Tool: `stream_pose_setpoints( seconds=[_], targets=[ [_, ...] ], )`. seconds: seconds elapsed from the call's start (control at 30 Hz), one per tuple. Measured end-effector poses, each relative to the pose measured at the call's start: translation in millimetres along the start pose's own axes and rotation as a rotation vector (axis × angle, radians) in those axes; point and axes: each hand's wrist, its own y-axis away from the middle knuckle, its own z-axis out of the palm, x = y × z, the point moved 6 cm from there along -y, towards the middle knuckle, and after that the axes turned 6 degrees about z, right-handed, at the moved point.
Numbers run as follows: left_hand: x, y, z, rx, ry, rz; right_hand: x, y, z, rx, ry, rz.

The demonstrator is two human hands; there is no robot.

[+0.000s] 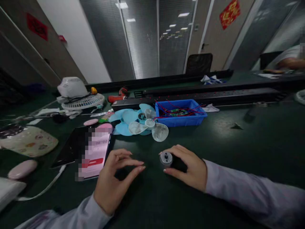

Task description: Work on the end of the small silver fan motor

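Right hand [190,167] grip closed round small grey cylindrical metal motor [166,158], standing on dark green desk [238,143]. Left hand [114,178] just left of motor, fingers curled, holding nothing. Pale blue plastic fan blades [133,122] loose behind motor, none fitted; blue plastic bin [181,120] of wired parts behind motor, to right of blades. Judged: assembly barely begun.

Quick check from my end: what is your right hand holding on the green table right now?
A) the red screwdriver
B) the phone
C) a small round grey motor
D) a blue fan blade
C: the right hand closes its thumb and fingers around a small round grey motor; the fan blades lie apart, farther back beside the blue bin.
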Motion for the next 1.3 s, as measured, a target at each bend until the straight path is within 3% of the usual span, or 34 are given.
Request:
stream_pose_setpoints(
  seconds=[0.13,0.47,0.57,0.7,0.8,1.0,1.3],
  targets=[
    [-12,12,-1.0,-0.136,-0.046,-0.001,-1,2,-1,0.001,-0.011,-0.006],
    [-15,12,1.4,-0.177,-0.068,-0.04,-2,2,-3,0.012,-0.029,-0.025],
    [-6,8,3.8,-0.102,0.003,-0.016,-2,1,-2,0.015,-0.031,-0.024],
    [14,-3,9.9,0.128,0.1,0.139,-2,1,-2,0.02,-0.023,-0.03],
    [29,-9,22.6,0.207,0.201,0.251,-2,1,-2,0.02,-0.019,-0.048],
    [46,-17,45.2,0.132,0.379,0.354,-2,1,-1,0.033,-0.016,-0.073],
    [53,-20,43.0,0.083,0.253,0.417,-2,1,-2,0.036,-0.009,-0.08]
  ],
)
